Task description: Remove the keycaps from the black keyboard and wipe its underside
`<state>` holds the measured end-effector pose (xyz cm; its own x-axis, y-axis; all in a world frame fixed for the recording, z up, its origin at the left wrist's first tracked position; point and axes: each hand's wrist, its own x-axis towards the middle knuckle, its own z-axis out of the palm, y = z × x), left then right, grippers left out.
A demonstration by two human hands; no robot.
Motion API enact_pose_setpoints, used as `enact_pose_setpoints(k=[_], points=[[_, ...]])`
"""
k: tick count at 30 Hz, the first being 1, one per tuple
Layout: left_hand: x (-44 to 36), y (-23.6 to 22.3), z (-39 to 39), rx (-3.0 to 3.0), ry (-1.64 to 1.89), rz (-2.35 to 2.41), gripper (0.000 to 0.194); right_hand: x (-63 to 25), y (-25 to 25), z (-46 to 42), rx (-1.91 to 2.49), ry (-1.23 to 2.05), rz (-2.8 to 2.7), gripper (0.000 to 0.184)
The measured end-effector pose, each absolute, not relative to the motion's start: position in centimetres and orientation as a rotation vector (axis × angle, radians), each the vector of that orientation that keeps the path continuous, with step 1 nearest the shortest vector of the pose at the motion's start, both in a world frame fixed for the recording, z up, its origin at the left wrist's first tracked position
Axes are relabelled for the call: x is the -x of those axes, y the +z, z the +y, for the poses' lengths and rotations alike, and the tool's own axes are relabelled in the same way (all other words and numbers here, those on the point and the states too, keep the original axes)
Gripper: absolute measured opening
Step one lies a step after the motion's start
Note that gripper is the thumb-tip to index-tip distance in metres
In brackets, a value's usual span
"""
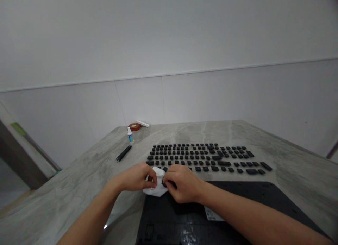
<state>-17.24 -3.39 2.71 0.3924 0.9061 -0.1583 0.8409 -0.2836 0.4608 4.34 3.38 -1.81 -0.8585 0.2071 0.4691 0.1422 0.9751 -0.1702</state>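
Observation:
My left hand (141, 178) is closed with its fingertips pinching a crumpled white tissue (158, 190). Close beside it, my right hand (182, 183) is also closed, with a small black keycap (164, 183) partly visible at its fingertips, against the tissue. Both hands are above the far left corner of a flat black panel (171, 224), which looks like an upturned keyboard base with a white label (213, 214) partly hidden by my right forearm. Beyond my hands, loose black keycaps (186, 152) lie in rows on the table, some hidden by my hands.
On the grey marbled table (87, 178) a black stick-like tool (123, 153) lies to the left. Behind it stand a small white-capped spray bottle (130, 136), a reddish-brown case (133, 127) and a white bar-shaped object (143, 124). A white wall (185, 97) rises behind the table.

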Motion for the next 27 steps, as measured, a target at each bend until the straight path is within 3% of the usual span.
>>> enact_pose_setpoints(k=[13,22,27], points=[[16.2,3.9,-4.2,-2.184,0.148,1.483,0.013,-4.5,-1.3,3.3,0.382,0.206,-2.742,0.021],[15.5,4.2,-5.1,-2.221,0.069,1.564,0.040,-4.8,-0.3,3.2,0.545,0.249,-2.834,0.030],[15.4,3.8,-4.4,-2.253,0.099,1.541,0.022,-4.9,0.1,3.1,0.613,0.237,-2.870,0.033]])
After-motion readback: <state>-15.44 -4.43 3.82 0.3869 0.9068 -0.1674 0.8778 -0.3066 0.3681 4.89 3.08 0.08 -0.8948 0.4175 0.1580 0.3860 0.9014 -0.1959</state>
